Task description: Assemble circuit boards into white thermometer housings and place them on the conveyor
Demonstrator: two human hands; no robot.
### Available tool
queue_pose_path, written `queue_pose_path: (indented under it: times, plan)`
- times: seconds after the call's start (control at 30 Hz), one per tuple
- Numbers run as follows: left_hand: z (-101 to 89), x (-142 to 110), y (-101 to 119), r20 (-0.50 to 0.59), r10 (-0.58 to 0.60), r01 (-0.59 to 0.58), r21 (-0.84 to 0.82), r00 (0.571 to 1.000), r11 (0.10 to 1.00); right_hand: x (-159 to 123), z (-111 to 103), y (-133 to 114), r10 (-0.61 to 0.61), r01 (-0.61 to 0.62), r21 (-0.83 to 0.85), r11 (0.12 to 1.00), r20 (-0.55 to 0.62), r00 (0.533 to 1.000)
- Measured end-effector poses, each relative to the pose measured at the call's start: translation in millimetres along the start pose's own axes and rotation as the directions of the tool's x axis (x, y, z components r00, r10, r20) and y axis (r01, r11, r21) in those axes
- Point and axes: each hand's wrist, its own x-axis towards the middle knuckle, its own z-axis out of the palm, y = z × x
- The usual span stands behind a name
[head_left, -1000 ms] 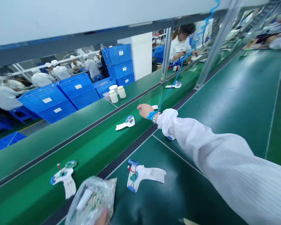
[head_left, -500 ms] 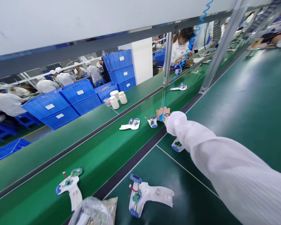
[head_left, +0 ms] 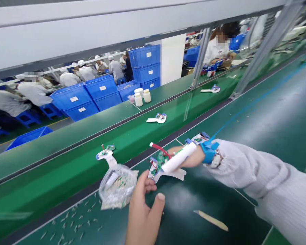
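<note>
My right hand [head_left: 191, 157] is closed around a white plastic tube [head_left: 179, 157] on an assembly, with a green circuit board [head_left: 162, 160] and a red wire [head_left: 160, 147] just left of my fingers. My left hand [head_left: 144, 207] is open, thumb and fingers spread, just beside that assembly and nearest a clear plastic bag [head_left: 117, 187] of small parts. Past the bag, a second assembly [head_left: 107, 153] lies on the green conveyor belt [head_left: 73, 160]. Small pale pieces [head_left: 66, 221] are scattered on the bench [head_left: 193, 204] left of my left hand, and a wooden stick [head_left: 211, 220] lies below my right.
</note>
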Motion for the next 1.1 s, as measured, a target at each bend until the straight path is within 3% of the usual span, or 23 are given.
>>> queue_pose_path:
  times: [0.1, 0.17, 0.37, 0.6, 0.7, 0.8, 0.9, 1.0, 1.1]
  plan:
    - [-5.7, -8.4, 6.1, 0.033, -0.052, 0.059, -0.249, 0.998, 0.967, 11.5, 49.2, -17.2, -0.100, 0.008, 0.315, 0.949, 0.278, 0.956]
    - [-10.8, -15.6, 6.0, 0.004, -0.110, 0.104, -0.383, 0.994, 0.918, 20.1, 76.6, -20.0, -0.161, -0.034, 0.478, 0.878, 0.361, 0.919]
    - [-18.5, -27.9, 7.0, -0.095, -0.264, 0.135, -0.668, 0.960, 0.732, 34.2, 132.5, -11.3, -0.237, -0.116, 0.777, 0.618, 0.325, 0.916]
    - [-22.6, -23.8, 3.1, -0.205, -0.249, 0.024, -0.726, 0.947, 0.687, 28.9, 163.5, -9.1, -0.348, -0.146, 0.925, 0.350, 0.273, 0.897]
    - [-25.7, -24.5, -0.9, -0.356, -0.179, -0.091, -0.624, 0.917, 0.776, 26.0, 167.9, -12.1, -0.401, -0.142, 0.957, 0.255, 0.238, 0.885]
    - [-28.7, -26.7, -3.3, -0.474, -0.027, -0.193, -0.408, 0.880, 0.892, 24.0, 171.6, -14.8, -0.448, -0.150, 0.969, 0.195, 0.224, 0.866]
    - [-30.5, -29.4, -7.5, -0.553, 0.088, -0.231, -0.194, 0.829, 0.953, 23.7, 177.3, -15.2, -0.519, -0.154, 0.978, 0.141, 0.205, 0.830]
    - [-31.8, -33.0, -15.6, -0.645, 0.230, -0.249, 0.064, 0.729, 0.966, 24.4, 182.8, -14.5, -0.604, -0.158, 0.986, 0.054, 0.158, 0.781]
    - [-34.3, -37.8, -23.0, -0.681, 0.384, -0.295, 0.250, 0.623, 0.922, 25.5, 184.5, -15.5, -0.645, -0.211, 0.977, 0.032, 0.182, 0.743]
